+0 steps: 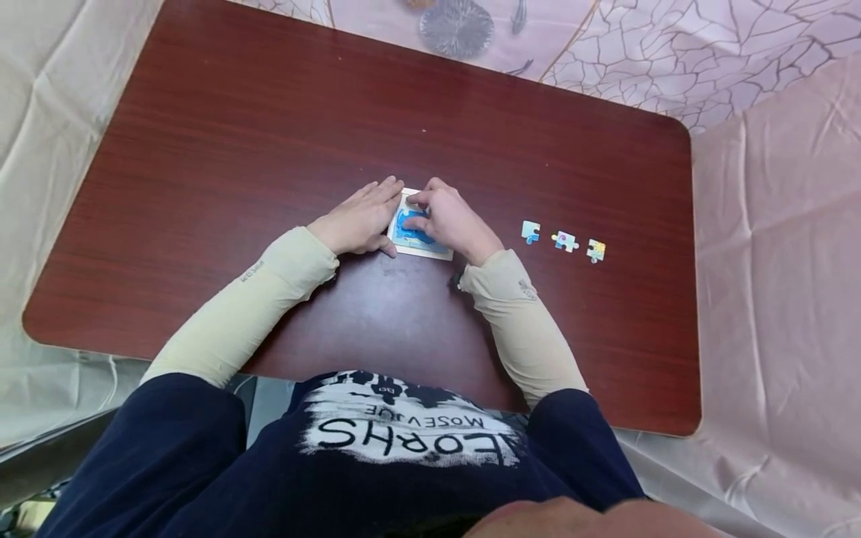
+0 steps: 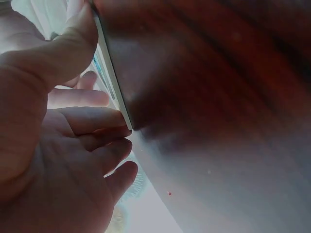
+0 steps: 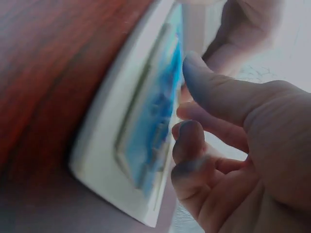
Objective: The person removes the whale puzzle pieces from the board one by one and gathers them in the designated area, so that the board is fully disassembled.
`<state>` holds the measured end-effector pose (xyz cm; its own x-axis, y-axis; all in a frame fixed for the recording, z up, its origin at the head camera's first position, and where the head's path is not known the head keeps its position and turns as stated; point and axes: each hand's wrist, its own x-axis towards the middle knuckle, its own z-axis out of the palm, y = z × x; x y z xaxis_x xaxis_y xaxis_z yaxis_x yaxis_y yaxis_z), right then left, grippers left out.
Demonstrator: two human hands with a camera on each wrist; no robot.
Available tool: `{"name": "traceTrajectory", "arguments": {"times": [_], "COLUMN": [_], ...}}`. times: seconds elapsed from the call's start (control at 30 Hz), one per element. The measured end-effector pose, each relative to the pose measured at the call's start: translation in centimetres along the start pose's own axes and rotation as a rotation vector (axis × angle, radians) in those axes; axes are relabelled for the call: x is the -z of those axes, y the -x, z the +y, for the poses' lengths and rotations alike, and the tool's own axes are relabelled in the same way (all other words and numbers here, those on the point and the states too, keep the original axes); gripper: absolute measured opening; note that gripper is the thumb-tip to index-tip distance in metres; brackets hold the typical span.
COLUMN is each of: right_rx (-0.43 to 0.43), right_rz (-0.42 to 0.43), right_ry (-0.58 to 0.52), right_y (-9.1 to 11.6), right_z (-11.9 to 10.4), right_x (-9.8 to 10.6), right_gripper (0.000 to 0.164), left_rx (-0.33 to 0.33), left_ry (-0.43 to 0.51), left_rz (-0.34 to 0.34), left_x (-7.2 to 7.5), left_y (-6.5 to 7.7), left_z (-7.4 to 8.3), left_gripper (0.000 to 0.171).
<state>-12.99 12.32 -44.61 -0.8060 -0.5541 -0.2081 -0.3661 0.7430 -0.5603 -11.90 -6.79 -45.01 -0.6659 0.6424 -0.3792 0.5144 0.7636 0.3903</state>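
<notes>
A small jigsaw puzzle in a white-rimmed tray (image 1: pixel 433 253) lies on the table, its blue picture (image 3: pixel 141 150) partly covered by fingers. My left hand (image 1: pixel 359 218) lies along the tray's left side, fingers extended at the rim and thumb near the lower left corner. Over the puzzle is my right hand (image 1: pixel 454 215), thumb and index finger apart and bent down onto the blue picture. In the right wrist view its other fingers (image 3: pixel 187 141) curl loosely, and I see no piece pinched between them.
Three loose jigsaw pieces lie to the right in a slanting row: a blue-and-white one (image 1: pixel 530 231), a pale one with a purple spot (image 1: pixel 565 240) and a yellowish one (image 1: pixel 596 249). The dark red-brown table (image 1: pixel 269 127) has rounded corners. Pale cloth (image 1: pixel 773 261) hangs around it.
</notes>
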Motion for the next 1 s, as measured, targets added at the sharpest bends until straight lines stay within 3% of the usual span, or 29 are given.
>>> {"name": "traceTrajectory", "arguments": {"times": [0.37,0.67,1.0], "right_rx": [-0.024,-0.073,-0.100], "right_rz": [0.023,-0.068,-0.064], "right_ry": [-0.031,-0.042,-0.114], "right_y": [-0.2,-0.5,-1.4], "right_z": [0.1,0.1,0.0], "right_x": [-1.2,-0.5,-0.3], "right_gripper": [0.029,0.027,0.022], "left_rx": [-0.007,0.031,0.060], "left_ry": [-0.016,-0.090,-0.138], "left_rz": [0.021,0.059,0.104], "left_x": [0.2,0.2,0.3], "left_y": [0.2,-0.2,-0.5], "left_z": [-0.3,0.2,0.6], "left_gripper": [0.105,0.077,0.079]}}
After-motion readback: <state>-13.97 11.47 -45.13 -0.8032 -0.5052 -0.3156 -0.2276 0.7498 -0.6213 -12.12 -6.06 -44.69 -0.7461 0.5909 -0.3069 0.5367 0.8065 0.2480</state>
